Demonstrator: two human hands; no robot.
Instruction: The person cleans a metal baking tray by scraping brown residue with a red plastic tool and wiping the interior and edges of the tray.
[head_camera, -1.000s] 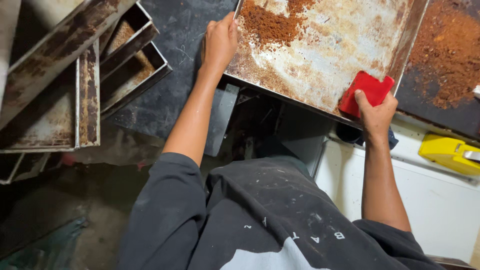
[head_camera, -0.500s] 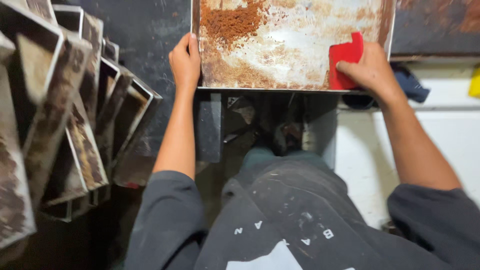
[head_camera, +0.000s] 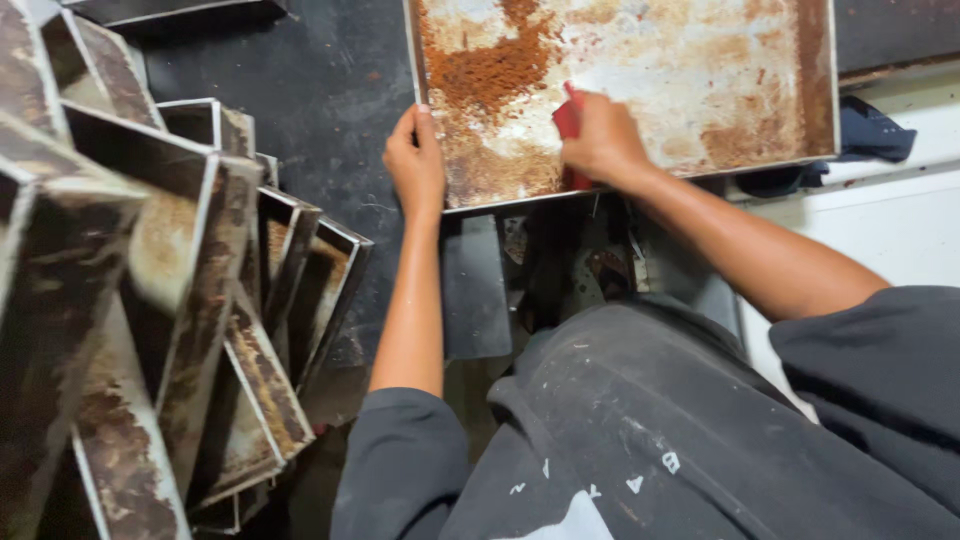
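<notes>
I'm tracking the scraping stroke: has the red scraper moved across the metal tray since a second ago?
Yes. The red scraper went from the rusty metal tray's right part leftward, near the brown crumb pile.

Right hand (head_camera: 603, 140) slid red scraper (head_camera: 568, 120) left toward crumb pile (head_camera: 490, 70).

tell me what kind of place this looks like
Probably a bakery's back room or washing-up area: a crusted metal baking tray, a red scraper in the right hand, and stacked rectangular tins.

Red scraper (head_camera: 569, 125) mostly hidden under right hand (head_camera: 603, 140); tray (head_camera: 700, 70) far edge cut off; stacked pans (head_camera: 150, 300) blurred.
</notes>
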